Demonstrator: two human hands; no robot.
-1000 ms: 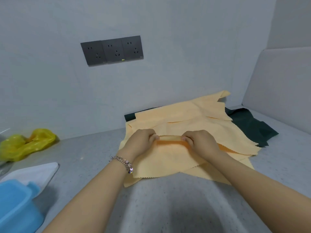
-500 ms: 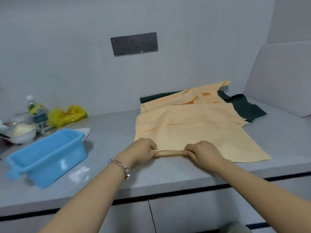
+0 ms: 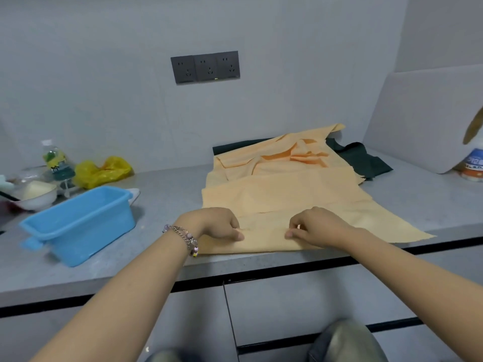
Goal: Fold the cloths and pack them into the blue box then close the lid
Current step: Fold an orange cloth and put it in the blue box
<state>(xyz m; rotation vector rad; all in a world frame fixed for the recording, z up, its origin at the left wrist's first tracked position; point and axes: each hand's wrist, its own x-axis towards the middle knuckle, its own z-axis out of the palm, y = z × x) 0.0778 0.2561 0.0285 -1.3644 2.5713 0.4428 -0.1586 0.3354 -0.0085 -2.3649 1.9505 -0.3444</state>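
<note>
Several orange cloths [image 3: 282, 189] lie stacked on the grey counter, over a dark green cloth [image 3: 363, 160] at the back. The nearest orange cloth is folded over close to the counter's front edge. My left hand [image 3: 217, 223] and my right hand [image 3: 316, 226] sit side by side on it with fingers curled, thumbs pointing at each other, pinching the folded layer. The blue box [image 3: 78, 223] stands open to the left of my left hand, with a white lid [image 3: 134, 194] lying behind it.
Behind the box are a yellow plastic bag [image 3: 102, 173], a small bottle [image 3: 55, 158] and a white bowl [image 3: 36, 194]. A white bottle [image 3: 473, 163] stands at the far right by a leaning grey panel. Wall sockets [image 3: 205, 66] are above the cloths.
Both hands pulled the pinched cloth edge toward me, from the middle of the pile to near the counter's front edge. The view drew back and the blue box came fully into sight.
</note>
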